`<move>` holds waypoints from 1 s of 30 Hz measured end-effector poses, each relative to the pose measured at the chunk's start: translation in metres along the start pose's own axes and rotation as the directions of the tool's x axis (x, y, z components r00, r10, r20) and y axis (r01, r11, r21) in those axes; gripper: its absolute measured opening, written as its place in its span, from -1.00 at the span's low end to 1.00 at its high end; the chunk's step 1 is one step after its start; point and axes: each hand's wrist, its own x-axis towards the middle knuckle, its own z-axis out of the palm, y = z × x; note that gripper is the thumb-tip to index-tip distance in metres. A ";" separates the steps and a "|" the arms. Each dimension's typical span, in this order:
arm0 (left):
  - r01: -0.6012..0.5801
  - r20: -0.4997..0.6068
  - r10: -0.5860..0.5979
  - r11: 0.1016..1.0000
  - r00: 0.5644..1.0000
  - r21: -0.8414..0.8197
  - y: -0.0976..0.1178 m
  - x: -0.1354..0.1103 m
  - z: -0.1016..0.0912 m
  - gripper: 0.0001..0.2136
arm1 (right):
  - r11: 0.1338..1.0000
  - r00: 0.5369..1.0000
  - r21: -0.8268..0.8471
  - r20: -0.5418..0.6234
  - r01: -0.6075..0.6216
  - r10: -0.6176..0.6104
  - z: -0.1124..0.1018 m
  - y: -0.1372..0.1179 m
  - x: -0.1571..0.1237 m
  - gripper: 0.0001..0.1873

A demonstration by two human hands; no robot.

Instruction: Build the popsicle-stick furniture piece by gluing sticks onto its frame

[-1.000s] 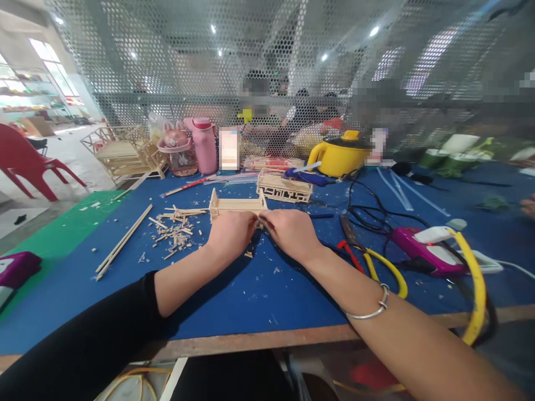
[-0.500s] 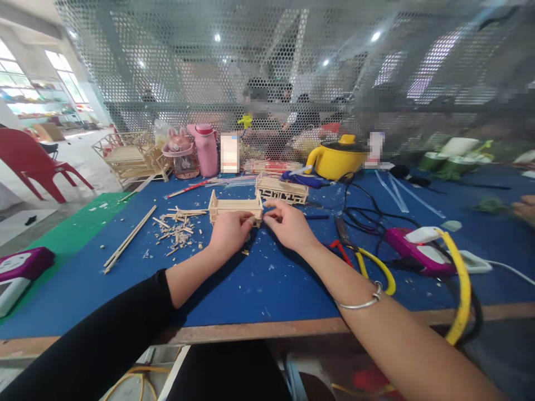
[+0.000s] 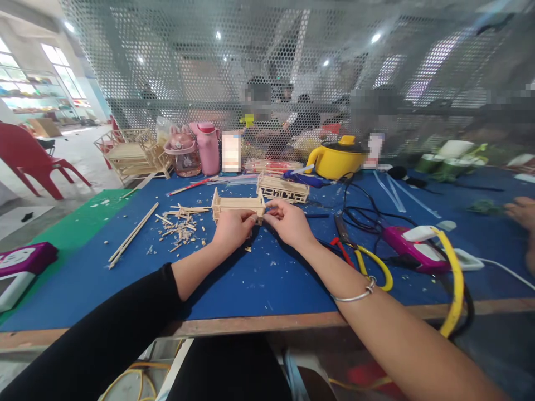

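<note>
A small frame of pale wooden sticks (image 3: 236, 204) stands on the blue table mat (image 3: 259, 278) in the middle of the view. My left hand (image 3: 232, 229) is closed on the frame's front right part. My right hand (image 3: 288, 223) pinches the frame's right end post with fingers and thumb. A silver bangle (image 3: 355, 293) sits on my right forearm. A heap of stick offcuts (image 3: 179, 223) lies just left of the frame.
A second stick frame (image 3: 283, 187) stands behind. Red-and-yellow pliers (image 3: 359, 256), a purple glue gun (image 3: 418, 245) with black cables, long sticks (image 3: 134, 233), pink bottles (image 3: 207, 147) and a yellow pot (image 3: 336, 157) surround it. Another person's hand (image 3: 520, 214) is at the right edge.
Both hands have moved a little farther away with the frame. The right hand went from low beside the left hand to pinching the frame's right end.
</note>
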 end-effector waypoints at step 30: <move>-0.092 0.008 0.092 0.994 0.996 0.060 -0.001 0.000 -0.003 -0.74 | 0.645 0.914 -0.663 0.164 0.380 -0.370 -0.008 -0.020 -0.021 -0.67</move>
